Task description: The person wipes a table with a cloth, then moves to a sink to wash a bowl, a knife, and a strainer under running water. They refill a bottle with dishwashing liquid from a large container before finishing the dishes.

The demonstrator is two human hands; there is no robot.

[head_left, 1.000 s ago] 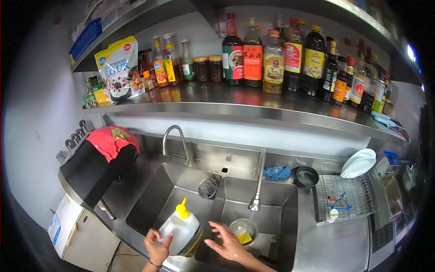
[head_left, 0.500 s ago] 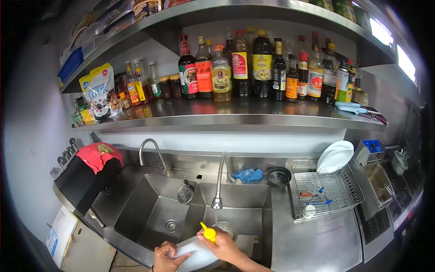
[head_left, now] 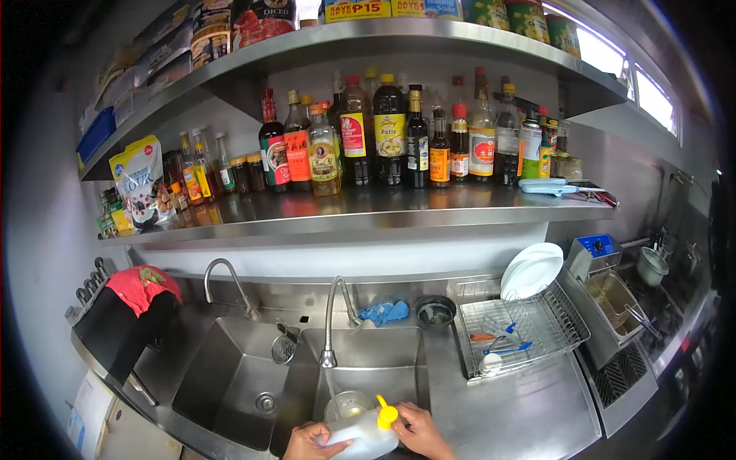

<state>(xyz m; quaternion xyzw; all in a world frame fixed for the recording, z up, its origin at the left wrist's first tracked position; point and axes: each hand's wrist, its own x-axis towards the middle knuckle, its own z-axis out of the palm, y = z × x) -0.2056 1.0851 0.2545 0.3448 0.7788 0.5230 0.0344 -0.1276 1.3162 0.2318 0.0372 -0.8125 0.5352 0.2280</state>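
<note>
A white, cloudy plastic bottle [head_left: 363, 436] with a yellow pump top [head_left: 387, 414] lies tilted on its side over the front of the right sink basin. My left hand [head_left: 314, 442] is closed round its body, with the thumb laid along it. My right hand [head_left: 422, 432] grips the neck end, its fingers against the yellow top. Just behind the bottle, a clear bowl [head_left: 337, 409] stands in the right basin under the sprung faucet [head_left: 328, 358], partly hidden by the bottle. A thin stream seems to fall from the faucet into the bowl.
Left of the bowl is a second basin [head_left: 222, 395], with a strainer [head_left: 284, 349] at the divider. A blue cloth [head_left: 385, 312] and a black pan [head_left: 435, 313] lie behind. To the right stands a wire dish rack [head_left: 571, 335] with white plates [head_left: 531, 272]. Bottles line the shelf [head_left: 322, 222] above.
My view has tilted up and turned right. The bottle has moved right with both hands, its yellow top now farther right, and my right hand has shifted to the right side of that top.
</note>
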